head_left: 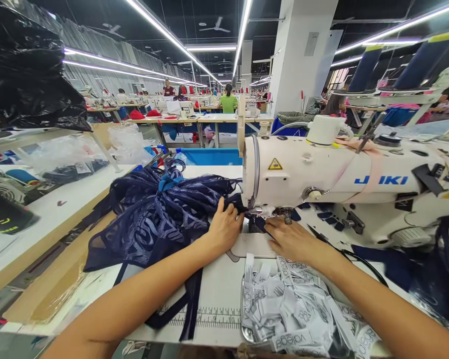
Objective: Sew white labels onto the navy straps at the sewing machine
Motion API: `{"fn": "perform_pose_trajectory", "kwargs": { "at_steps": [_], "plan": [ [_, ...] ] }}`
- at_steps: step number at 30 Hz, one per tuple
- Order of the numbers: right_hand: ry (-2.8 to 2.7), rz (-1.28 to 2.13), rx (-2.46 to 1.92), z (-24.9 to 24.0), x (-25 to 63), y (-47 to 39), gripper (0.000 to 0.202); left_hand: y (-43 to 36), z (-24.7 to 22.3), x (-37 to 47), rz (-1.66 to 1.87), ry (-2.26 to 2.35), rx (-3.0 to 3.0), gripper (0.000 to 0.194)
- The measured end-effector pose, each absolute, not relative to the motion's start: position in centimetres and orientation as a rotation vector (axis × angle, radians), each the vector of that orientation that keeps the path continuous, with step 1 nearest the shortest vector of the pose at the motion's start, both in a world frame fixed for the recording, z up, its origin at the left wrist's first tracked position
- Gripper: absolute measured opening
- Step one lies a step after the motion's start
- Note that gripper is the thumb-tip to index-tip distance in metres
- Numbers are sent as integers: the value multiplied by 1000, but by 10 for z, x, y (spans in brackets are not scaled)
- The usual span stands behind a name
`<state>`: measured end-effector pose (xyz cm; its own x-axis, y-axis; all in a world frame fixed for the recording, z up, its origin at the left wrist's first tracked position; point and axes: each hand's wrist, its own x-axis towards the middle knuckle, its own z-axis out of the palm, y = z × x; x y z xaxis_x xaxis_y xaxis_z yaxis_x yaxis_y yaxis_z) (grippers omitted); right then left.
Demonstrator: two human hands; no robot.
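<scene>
A white sewing machine point(310, 169) stands in front of me, its needle area low at the left end of the head. My left hand point(226, 227) is left of the presser foot point(255, 224), fingers curled on the edge of navy lace fabric point(172, 204). That fabric lies in a bundled heap tied with a blue strip point(169, 183). Just right of the foot, my right hand point(290, 238) has its fingers closed on a small dark navy piece point(261, 223). The fingertips of both hands are partly hidden.
A metal tray point(243, 319) heaped with white printed labels point(292, 309) sits at the front. Navy straps point(190, 309) hang over the ruler marks point(213, 316). Dark fabric point(426, 269) lies at right, a black plastic bag point(30, 65) upper left. Other people work farther back.
</scene>
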<state>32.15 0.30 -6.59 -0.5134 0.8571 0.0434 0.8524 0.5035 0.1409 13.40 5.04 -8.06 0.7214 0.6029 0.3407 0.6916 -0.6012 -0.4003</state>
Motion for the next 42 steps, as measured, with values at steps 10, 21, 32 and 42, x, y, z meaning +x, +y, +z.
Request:
{"fn": "perform_pose_trajectory", "kwargs": {
  "at_steps": [10, 21, 32, 42],
  "plan": [
    [2893, 440, 1304, -80, 334, 7, 23, 63, -82, 133, -319, -950, -2544, 24],
    [2905, 490, 1291, -77, 326, 2, 25, 66, -82, 134, -294, -938, -2570, 25],
    [2850, 493, 1369, -85, 316, 0, 22, 75, -84, 137, -269, -954, -2583, 25],
    [2812, 469, 1400, -83, 315, 5, 21, 87, -90, 142, -293, -953, -2560, 21]
  ]
}}
